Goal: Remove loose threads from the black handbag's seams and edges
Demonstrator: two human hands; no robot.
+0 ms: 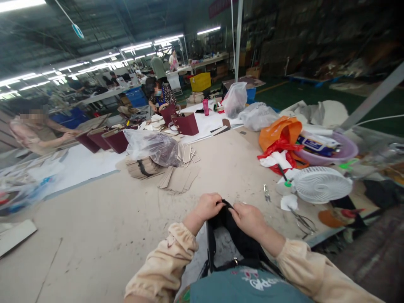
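In front of my body, at the near edge of the table, is a black bag (243, 240) with an open mouth and a grey inside. My left hand (208, 206) pinches its far rim between thumb and fingers. Just to the right, my right hand (248, 219) grips the same rim, thumb on top. A small metal clasp (235, 261) shows on the near rim. The bag's lower part is hidden by my forearms and the teal apron (240, 288).
On the right lie thread snips (267, 193), scissors (304, 223), a white fan (322, 185) and a purple basin (344, 153). Ahead are stacked card pieces (178, 179), a plastic bag (154, 145) and maroon bags (186, 124). Two co-workers, one person (162, 94) ahead, another (34, 130) left, handle maroon bags.
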